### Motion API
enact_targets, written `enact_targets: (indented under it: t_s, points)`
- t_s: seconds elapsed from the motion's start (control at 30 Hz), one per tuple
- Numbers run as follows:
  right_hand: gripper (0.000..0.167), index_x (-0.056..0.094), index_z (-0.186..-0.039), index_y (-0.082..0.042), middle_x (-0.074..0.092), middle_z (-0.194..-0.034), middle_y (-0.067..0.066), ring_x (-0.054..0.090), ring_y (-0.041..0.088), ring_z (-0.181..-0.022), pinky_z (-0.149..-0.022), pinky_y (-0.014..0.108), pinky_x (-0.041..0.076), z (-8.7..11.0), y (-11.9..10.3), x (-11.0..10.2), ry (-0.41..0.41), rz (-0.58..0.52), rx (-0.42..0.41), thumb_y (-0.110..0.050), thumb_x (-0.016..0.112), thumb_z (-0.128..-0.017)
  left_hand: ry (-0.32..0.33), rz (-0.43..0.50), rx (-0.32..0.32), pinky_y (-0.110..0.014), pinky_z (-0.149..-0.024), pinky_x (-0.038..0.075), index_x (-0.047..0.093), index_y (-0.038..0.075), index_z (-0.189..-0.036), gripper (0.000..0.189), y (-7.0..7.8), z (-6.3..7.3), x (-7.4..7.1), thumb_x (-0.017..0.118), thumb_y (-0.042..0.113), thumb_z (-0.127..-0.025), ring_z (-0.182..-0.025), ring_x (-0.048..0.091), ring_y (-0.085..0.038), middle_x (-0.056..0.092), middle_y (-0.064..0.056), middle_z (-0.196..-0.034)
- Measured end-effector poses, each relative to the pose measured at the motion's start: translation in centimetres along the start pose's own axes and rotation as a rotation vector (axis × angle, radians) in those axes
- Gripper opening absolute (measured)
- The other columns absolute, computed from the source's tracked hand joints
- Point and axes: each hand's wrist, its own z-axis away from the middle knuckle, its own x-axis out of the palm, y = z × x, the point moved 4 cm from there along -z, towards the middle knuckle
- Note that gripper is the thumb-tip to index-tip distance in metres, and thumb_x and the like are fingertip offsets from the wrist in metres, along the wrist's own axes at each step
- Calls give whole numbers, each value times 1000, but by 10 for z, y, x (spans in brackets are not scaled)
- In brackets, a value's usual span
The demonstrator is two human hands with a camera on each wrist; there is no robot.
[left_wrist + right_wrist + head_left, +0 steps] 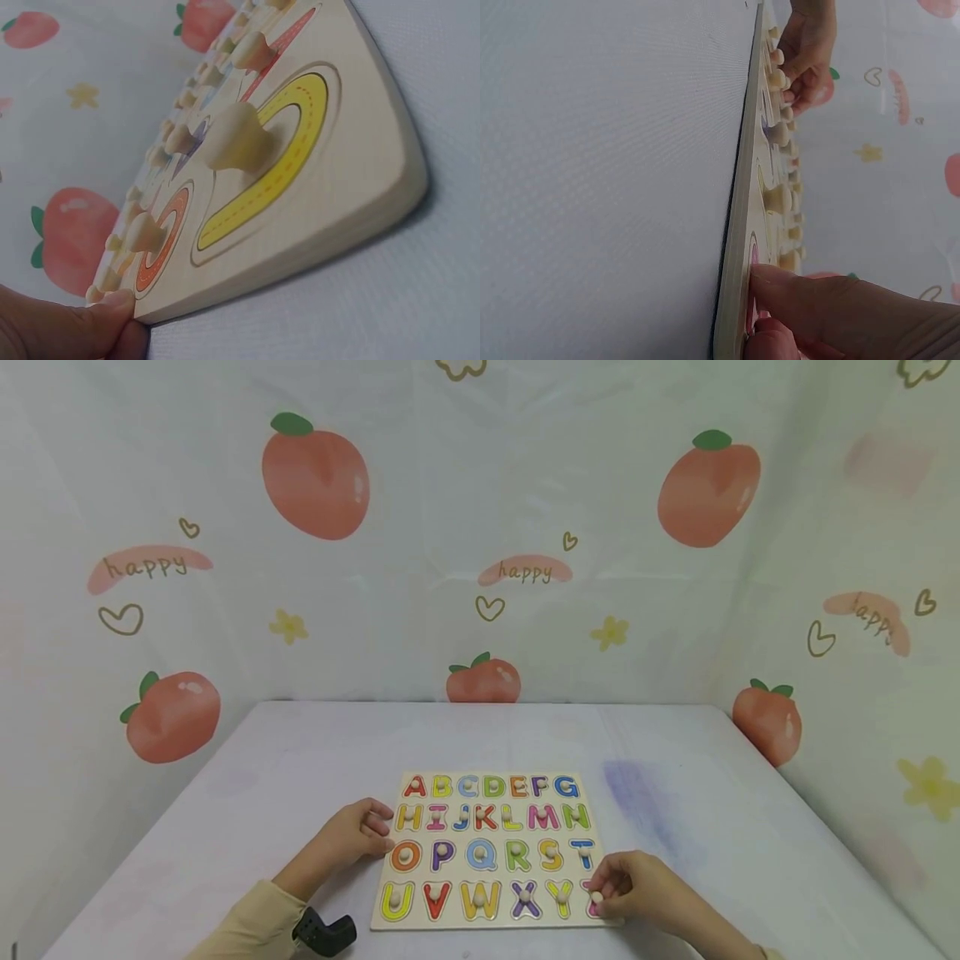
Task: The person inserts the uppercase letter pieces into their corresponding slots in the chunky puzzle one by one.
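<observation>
A wooden alphabet puzzle board lies flat on the table, its colourful letters in rows, each with a small round knob. My left hand is at its left edge beside the orange O; the thumb lies on the edge, a finger just below. At the lower right corner my right hand pinches the knobbed pink letter Z, which the fingers largely cover. In the right wrist view the thumb presses close against that letter. The yellow Y sits right beside it.
A white cloth covers the table, with a bluish stain right of the board. Behind and at the sides hang white curtains printed with peaches. A black strap device is on my left wrist.
</observation>
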Motion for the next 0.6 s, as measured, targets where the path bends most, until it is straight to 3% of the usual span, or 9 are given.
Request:
enact_targets:
  t_s: [0.2, 0.4, 0.5, 0.6]
  points:
    - [24, 65, -85, -10, 56, -74, -1, 52, 10, -63, -56, 22, 41, 0, -3, -2, 19, 29, 10, -13, 83, -70, -8, 8, -13, -29, -66, 50, 59, 0, -113, 43, -5, -2, 1, 80, 9, -76, -73, 56, -16, 60, -5, -86]
    - [21, 64, -88, -8, 55, -78, 1, 54, 9, -65, -55, 23, 42, -3, -14, -12, 50, 60, -33, -11, 79, -74, -86, 19, -15, -30, -70, 53, 60, 0, -116, 34, -4, 0, -4, 69, 12, -86, -75, 59, -15, 61, -5, -88]
    - [19, 64, -90, -7, 57, -79, 1, 56, 10, -68, -57, 23, 43, -6, -25, -22, 83, 87, -50, -14, 77, -78, -125, -50, -5, -31, -70, 52, 61, 1, -117, 32, 6, 3, -9, 66, 17, -90, -76, 60, -14, 62, -4, -89]
    - [18, 65, -95, -7, 61, -83, 0, 58, 12, -74, -60, 25, 46, -12, -38, -32, 140, 126, -39, -19, 73, -84, -109, -166, 42, -35, -70, 51, 61, 3, -119, 34, 27, 9, -14, 63, 24, -92, -81, 61, -16, 64, -4, -95]
